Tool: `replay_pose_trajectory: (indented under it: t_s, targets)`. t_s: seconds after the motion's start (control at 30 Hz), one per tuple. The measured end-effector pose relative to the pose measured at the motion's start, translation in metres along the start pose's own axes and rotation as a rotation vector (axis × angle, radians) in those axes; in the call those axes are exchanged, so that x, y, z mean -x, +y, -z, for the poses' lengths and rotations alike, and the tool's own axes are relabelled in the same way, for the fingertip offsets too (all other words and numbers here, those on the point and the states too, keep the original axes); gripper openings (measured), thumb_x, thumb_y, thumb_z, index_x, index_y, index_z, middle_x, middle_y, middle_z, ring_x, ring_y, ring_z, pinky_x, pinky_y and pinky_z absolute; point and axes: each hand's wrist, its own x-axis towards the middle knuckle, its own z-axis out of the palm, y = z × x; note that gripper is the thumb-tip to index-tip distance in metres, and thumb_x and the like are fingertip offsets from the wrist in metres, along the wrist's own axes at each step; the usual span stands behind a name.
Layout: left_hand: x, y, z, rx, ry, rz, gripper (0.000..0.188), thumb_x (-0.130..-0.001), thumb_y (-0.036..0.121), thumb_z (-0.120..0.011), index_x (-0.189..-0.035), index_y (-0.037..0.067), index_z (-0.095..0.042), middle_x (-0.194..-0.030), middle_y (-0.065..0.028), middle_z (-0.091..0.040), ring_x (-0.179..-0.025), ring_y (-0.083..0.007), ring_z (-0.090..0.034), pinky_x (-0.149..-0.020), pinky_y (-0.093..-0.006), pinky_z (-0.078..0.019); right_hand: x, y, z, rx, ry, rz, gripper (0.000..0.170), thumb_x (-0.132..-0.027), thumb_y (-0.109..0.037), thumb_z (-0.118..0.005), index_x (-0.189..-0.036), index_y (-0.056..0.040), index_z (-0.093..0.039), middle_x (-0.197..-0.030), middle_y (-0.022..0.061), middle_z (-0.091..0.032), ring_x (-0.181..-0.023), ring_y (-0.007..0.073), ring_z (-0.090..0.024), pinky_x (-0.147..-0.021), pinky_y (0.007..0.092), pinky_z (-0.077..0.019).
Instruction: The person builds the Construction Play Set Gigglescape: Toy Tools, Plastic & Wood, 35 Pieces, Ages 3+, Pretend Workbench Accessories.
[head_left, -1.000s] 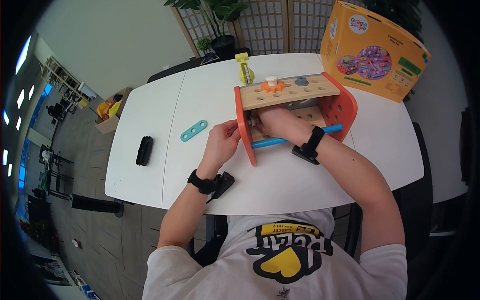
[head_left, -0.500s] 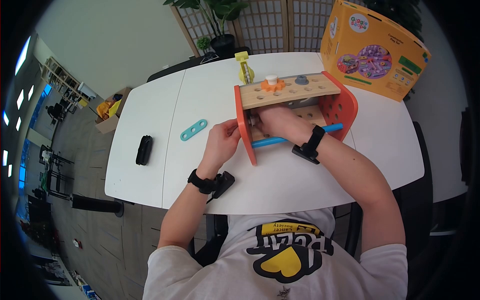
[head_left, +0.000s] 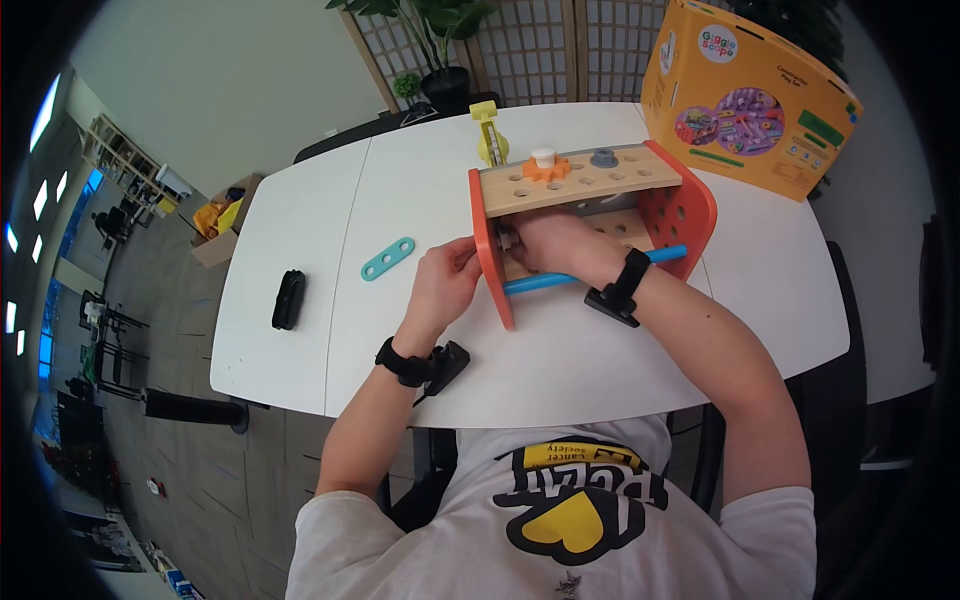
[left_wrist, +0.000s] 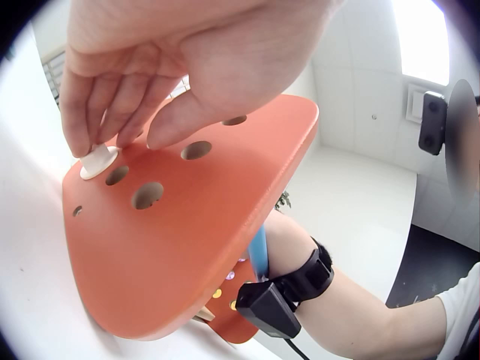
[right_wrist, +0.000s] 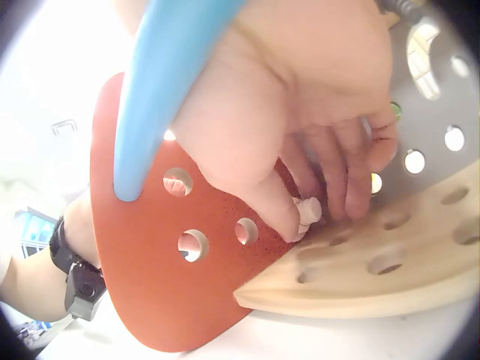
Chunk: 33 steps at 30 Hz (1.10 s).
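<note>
A toy workbench (head_left: 585, 182) with red side panels (head_left: 484, 245) and wooden boards full of holes stands before me. Outside the left panel my left hand (head_left: 447, 285) has its fingertips on a white toy bolt (left_wrist: 99, 160) seated in a hole. My right hand (head_left: 555, 245) reaches under the top board, above the blue bar (head_left: 535, 285). In the right wrist view its thumb and fingers pinch the bolt's white inner end (right_wrist: 307, 212) at the same panel; the fingers partly hide it. On top sit an orange gear (head_left: 546, 172) with a white peg and a grey nut (head_left: 604, 159).
A teal strip with holes (head_left: 388, 259) and a black case (head_left: 289, 300) lie on the white table (head_left: 290, 220) to the left. Behind the workbench is a yellow-green toy tool (head_left: 489, 135). At the back right stands a large yellow box (head_left: 750, 100).
Both hands stay at the left panel with almost no movement. The right fingers shift slightly around the white piece inside the workbench.
</note>
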Motion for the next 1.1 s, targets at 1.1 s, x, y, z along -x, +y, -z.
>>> replay_pose_trajectory:
  t_s: [1.1]
  targets:
    - [0.002,-0.001,0.000,0.023,0.003,0.007,0.032,-0.101,0.007,-0.059,-0.128,-0.009,-0.066,-0.112,-0.0172,-0.076,-0.103,-0.0191,-0.072,-0.092,-0.0303,-0.0546,0.002,-0.004,0.003,-0.008,0.027,0.034,0.027,-0.086,-0.009,-0.068,-0.112,-0.0020,-0.071,-0.112,0.0202,-0.071,-0.103,0.0359,-0.069,-0.092,0.0417,-0.0558]
